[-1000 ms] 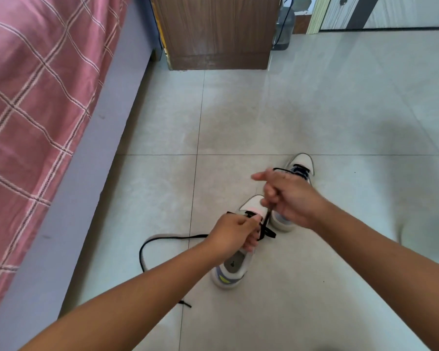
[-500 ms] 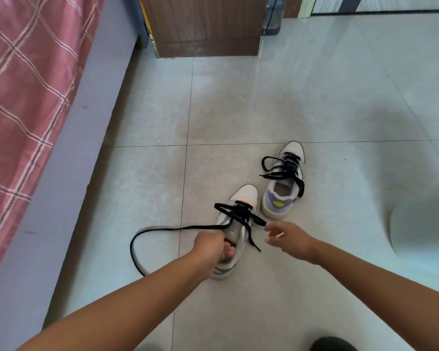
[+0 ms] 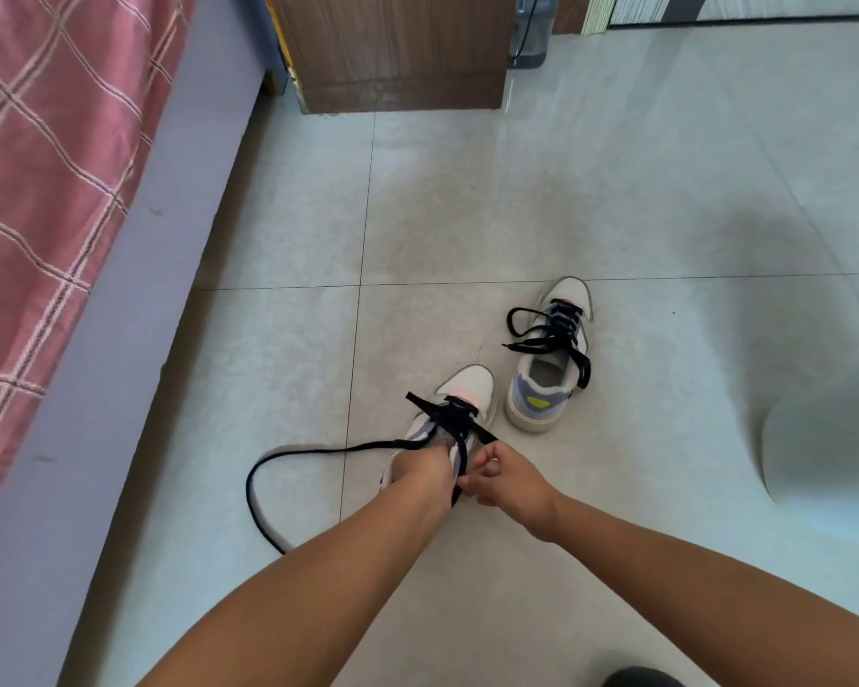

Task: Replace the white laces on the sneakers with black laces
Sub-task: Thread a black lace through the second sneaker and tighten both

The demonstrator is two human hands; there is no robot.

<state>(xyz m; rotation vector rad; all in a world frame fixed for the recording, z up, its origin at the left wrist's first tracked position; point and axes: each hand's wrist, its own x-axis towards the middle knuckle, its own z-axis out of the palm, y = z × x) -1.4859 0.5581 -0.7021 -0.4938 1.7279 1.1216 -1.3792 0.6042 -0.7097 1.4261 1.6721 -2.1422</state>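
Soft daylight, glossy floor (image 3: 616, 190) glare (edges bowed).

Two sneakers stand on the floor (image 3: 616, 166). The near sneaker (image 3: 467, 394) sits left of the far sneaker (image 3: 549, 384). The bed (image 3: 45, 190) lies well left of it, the cabinet (image 3: 393, 47) well behind.

Near sneaker's heel (image 3: 393, 480) behind hands (image 3: 467, 476).

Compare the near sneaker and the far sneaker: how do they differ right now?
The near sneaker has both hands at it; the far sneaker stands untouched. The near one's black lace trails in a long loop over the floor; the far one's lace ends lie short beside it. Both carry black laces and point away.
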